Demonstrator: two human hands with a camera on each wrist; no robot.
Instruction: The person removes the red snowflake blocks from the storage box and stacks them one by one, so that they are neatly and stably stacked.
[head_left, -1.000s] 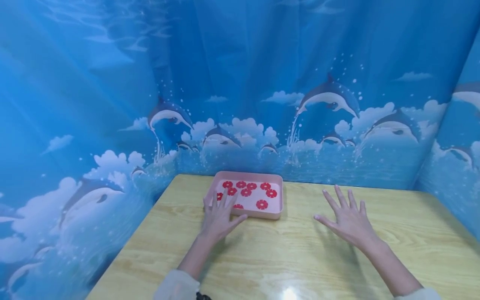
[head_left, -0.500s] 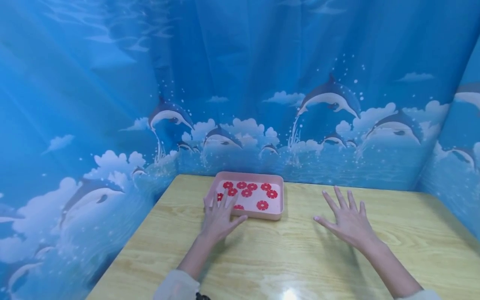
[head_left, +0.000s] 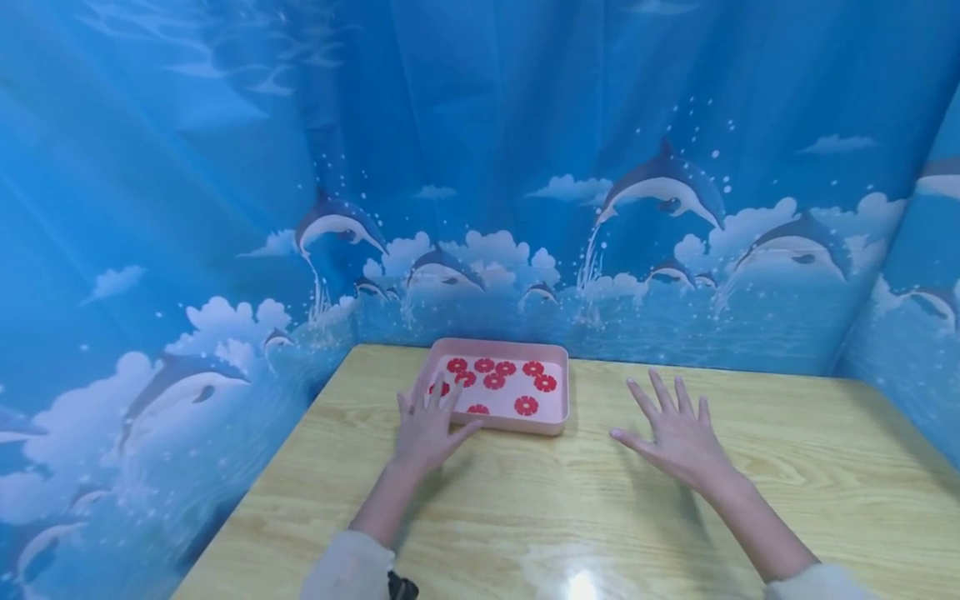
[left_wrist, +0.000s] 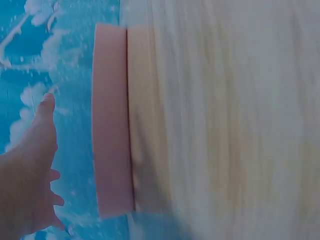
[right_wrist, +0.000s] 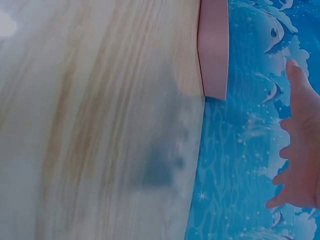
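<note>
Head view: near the back edge of the wood-grained tabletop (head_left: 570, 492) sits a pink, round-cornered tray (head_left: 517, 426) of red scalloped discs (head_left: 527, 406). The left hand (head_left: 423, 437), spread, is at its near-left corner; the right hand (head_left: 682, 442), spread, has open wood between it and the tray. Left wrist: smooth tray wall. Right wrist: the tabletop's straight edge against the dolphin-printed backdrop (right_wrist: 235, 150).

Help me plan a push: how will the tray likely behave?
The tray is probably stiff, since its walls stand evenly upright. Wide and low, it seems unlikely to tip. The red discs inside, if loose, might slide about.
</note>
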